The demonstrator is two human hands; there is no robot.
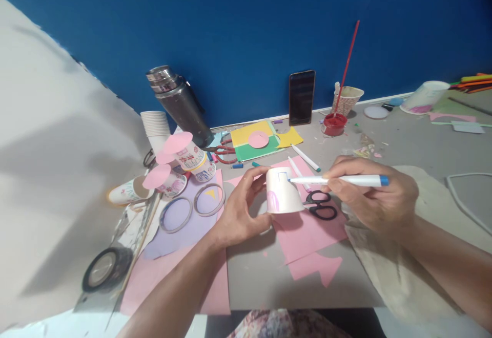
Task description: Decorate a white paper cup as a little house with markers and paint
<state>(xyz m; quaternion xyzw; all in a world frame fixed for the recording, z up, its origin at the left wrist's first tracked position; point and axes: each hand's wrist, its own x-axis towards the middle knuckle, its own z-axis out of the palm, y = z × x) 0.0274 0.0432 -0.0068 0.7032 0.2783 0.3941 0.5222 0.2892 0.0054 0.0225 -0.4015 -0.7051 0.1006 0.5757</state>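
Note:
My left hand (248, 199) grips a white paper cup (282, 197) from its left side, holding it upside down above the table. A pink-purple arch is drawn low on the cup, and a small blue outline shows higher up. Pinched in my right hand (369, 194) is a white marker (353, 180) with a blue end, its tip touching the cup beside the blue lines. Behind and below the cup lie black-handled scissors (323, 212) on pink paper (307, 235), their blades partly hidden by the cup.
Decorated cups (165, 180) with pink paper circles crowd the left, near tape rolls (176, 215) and a dark flask (180, 107). A phone (302, 97) leans on the blue wall. Red paint (334, 124) with a stick stands right of it. Beige cloth (407, 256) lies under my right arm.

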